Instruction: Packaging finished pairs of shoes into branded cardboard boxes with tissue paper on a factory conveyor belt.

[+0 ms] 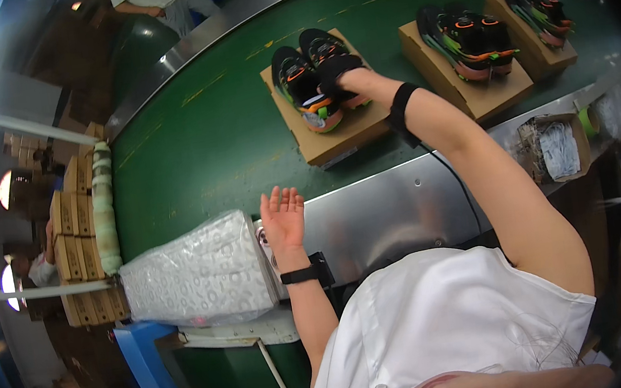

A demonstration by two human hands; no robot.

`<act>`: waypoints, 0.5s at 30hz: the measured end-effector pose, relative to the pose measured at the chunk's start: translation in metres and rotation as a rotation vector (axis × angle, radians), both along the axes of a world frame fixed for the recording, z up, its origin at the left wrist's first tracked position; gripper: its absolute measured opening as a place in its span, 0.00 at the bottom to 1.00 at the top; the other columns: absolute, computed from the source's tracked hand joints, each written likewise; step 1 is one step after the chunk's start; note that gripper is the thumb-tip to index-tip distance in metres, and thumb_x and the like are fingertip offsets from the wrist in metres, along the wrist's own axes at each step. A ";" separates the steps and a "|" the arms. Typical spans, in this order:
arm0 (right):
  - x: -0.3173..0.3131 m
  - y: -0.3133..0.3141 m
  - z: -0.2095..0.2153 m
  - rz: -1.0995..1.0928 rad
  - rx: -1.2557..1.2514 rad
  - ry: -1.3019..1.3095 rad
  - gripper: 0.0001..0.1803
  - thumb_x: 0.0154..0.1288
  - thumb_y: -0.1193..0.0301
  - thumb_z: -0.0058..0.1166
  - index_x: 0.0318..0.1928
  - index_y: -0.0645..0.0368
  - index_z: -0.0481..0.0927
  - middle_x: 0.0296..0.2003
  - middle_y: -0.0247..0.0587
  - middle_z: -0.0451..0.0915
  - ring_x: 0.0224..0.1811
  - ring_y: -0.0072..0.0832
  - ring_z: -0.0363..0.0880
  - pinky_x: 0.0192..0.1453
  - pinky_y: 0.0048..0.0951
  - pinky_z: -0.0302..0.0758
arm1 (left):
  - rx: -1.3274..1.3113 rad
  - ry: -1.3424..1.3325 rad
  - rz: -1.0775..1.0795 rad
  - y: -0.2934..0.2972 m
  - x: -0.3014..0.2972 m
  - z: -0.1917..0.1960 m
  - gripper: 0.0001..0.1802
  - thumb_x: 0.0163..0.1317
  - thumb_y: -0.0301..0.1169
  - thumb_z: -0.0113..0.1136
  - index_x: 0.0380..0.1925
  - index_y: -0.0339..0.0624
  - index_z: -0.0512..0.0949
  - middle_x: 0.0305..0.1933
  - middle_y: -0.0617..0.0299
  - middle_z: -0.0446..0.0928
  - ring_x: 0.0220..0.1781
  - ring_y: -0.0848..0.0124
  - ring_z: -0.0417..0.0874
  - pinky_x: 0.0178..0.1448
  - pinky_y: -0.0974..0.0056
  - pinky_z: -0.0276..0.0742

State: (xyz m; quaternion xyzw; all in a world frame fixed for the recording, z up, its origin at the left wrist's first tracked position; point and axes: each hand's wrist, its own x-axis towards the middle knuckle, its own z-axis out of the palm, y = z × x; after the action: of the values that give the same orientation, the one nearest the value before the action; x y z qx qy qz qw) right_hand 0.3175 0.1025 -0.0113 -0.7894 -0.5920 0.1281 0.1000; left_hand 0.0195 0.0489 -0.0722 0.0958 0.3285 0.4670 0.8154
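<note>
My left hand [284,224] is palm up with its fingers stretched out and nothing in it. It is beside a stack of clear-wrapped white sheets with a grey pattern [196,274]. My right arm stretches forward to a pair of black sneakers with orange and green trim [298,79], set on a brown shoebox [331,143]. My right hand [352,82] is at the right-hand sneaker of that pair; its fingers are lost against the black of the shoe, so their grip does not show. Black bands circle both my forearms.
Two more brown shoeboxes [479,99] with sneakers on top stand to the right on the green conveyor belt [189,151]. A small open carton of pale packets [559,149] sits at the right. Several stacked shoeboxes [78,257] rise beyond a roller [104,211] on the left.
</note>
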 end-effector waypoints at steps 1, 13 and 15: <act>0.004 0.012 -0.012 0.011 -0.024 -0.040 0.19 0.45 0.55 0.49 0.30 0.58 0.79 0.31 0.50 0.78 0.36 0.37 0.77 0.42 0.33 0.73 | 0.004 0.000 -0.028 0.008 0.007 -0.008 0.25 0.56 0.40 0.51 0.47 0.31 0.61 0.42 0.50 0.64 0.45 0.60 0.68 0.48 0.58 0.66; 0.015 -0.218 -0.039 0.451 0.526 -0.199 0.09 0.34 0.66 0.54 0.08 0.50 0.68 0.12 0.34 0.68 0.17 0.29 0.69 0.43 0.31 0.69 | 0.505 0.834 -0.631 0.104 0.095 -0.048 0.38 0.57 0.33 0.53 0.62 0.48 0.42 0.47 0.51 0.69 0.44 0.66 0.74 0.41 0.64 0.72; 0.015 -0.266 -0.067 0.418 0.570 -0.256 0.08 0.34 0.67 0.53 0.09 0.50 0.69 0.12 0.31 0.70 0.17 0.28 0.70 0.47 0.32 0.69 | 0.566 0.666 -0.624 0.104 0.114 -0.057 0.41 0.54 0.28 0.55 0.62 0.53 0.40 0.46 0.51 0.69 0.42 0.65 0.74 0.39 0.62 0.73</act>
State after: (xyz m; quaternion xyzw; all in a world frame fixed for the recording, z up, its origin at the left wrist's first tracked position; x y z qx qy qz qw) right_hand 0.3326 -0.1631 -0.0784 -0.6016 -0.7600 -0.1239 0.2124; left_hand 0.1336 0.1528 -0.1294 0.5478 0.3866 0.2170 0.7095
